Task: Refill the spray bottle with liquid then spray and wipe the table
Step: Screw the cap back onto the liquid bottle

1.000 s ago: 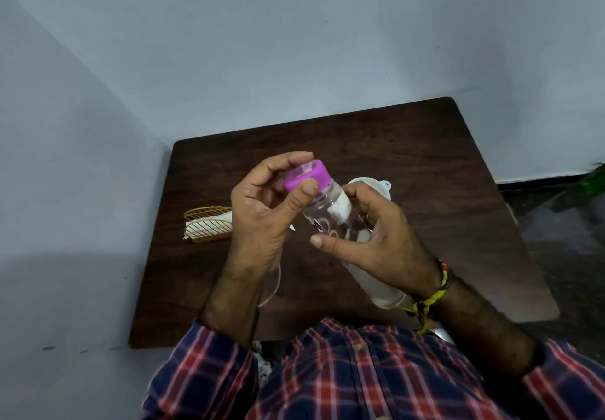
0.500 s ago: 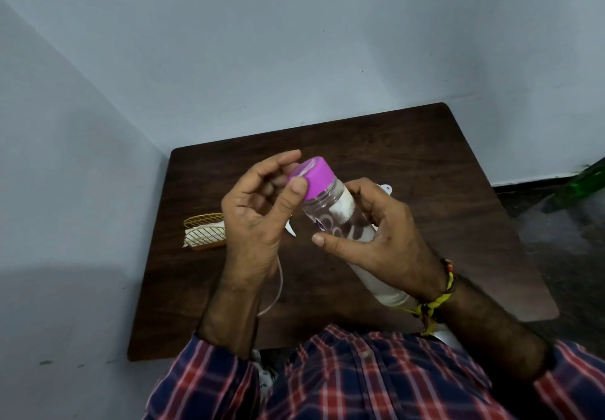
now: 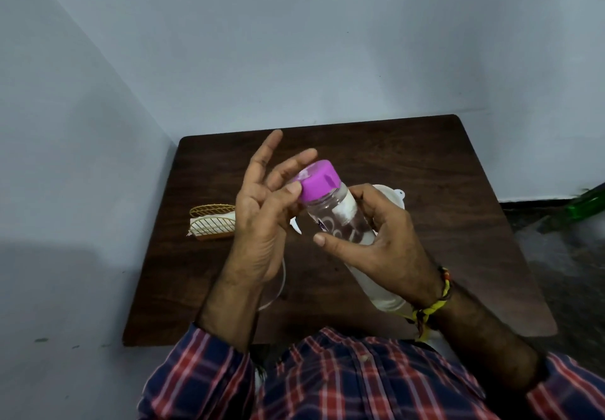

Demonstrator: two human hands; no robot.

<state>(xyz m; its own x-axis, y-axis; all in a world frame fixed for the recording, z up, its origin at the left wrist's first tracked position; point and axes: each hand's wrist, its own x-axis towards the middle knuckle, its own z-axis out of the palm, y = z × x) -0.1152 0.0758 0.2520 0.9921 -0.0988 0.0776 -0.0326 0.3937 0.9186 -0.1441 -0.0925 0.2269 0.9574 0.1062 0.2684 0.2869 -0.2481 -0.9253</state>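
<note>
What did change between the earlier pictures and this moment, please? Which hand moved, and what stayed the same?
The left hand has opened: its fingers, curled round the purple cap earlier, now spread upward, and only the thumb touches the cap's side. The cap is still on the bottle. The right hand keeps gripping the bottle, tilted as before. The small basket on the table has not moved.

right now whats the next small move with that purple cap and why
Probably close the left hand back onto the purple cap and twist again. The cap sits on the bottle, which the right hand grips; the left fingers are spread, only the thumb touching it.
</note>
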